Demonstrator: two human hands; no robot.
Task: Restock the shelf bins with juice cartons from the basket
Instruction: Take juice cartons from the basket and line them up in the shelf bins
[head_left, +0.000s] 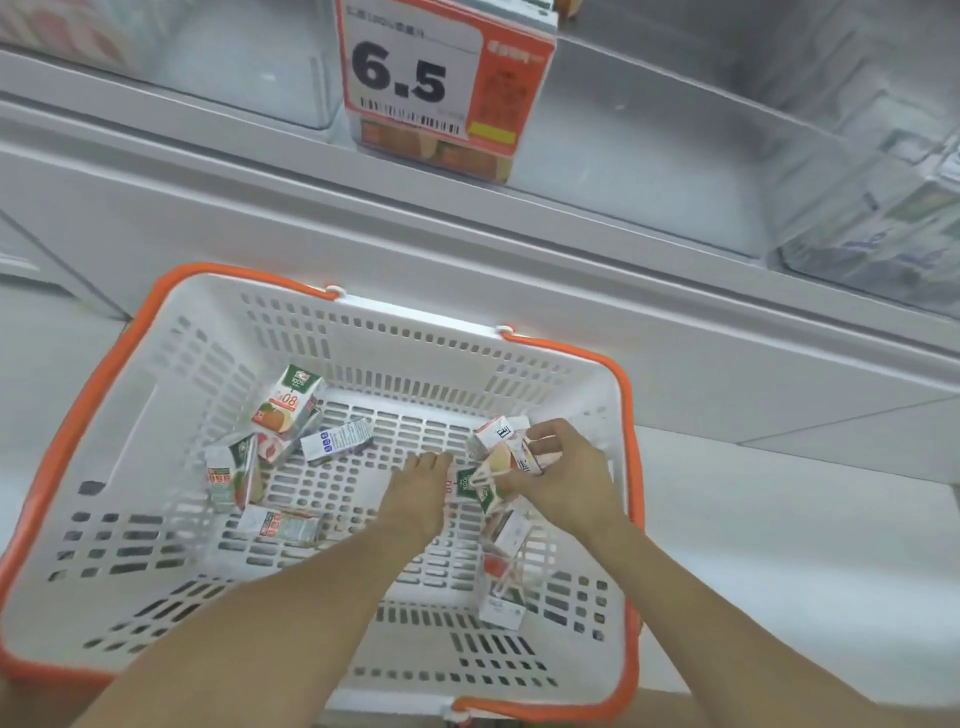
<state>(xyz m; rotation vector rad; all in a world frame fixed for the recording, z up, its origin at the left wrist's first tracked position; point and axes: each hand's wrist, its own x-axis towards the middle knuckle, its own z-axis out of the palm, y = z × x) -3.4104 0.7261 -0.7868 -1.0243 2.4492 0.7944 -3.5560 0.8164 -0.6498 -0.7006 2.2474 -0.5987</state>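
Note:
A white basket (156, 395) with orange rim and handles sits on the floor below the shelf. Several small juice cartons lie inside: one upright carton (288, 402) and others at the left, one more carton (504, 577) near the right wall. My right hand (561, 478) is inside the basket at the right and grips a bunch of cartons (501, 457). My left hand (415, 493) reaches down beside it, fingers extended, touching a green-topped carton (465, 486) at the basket floor.
A grey shelf (571, 218) runs above the basket. A clear bin with an orange price tag reading 6.5 (441, 78) holds cartons. Another clear bin (883, 223) with packs stands at the right. A pale floor surrounds the basket.

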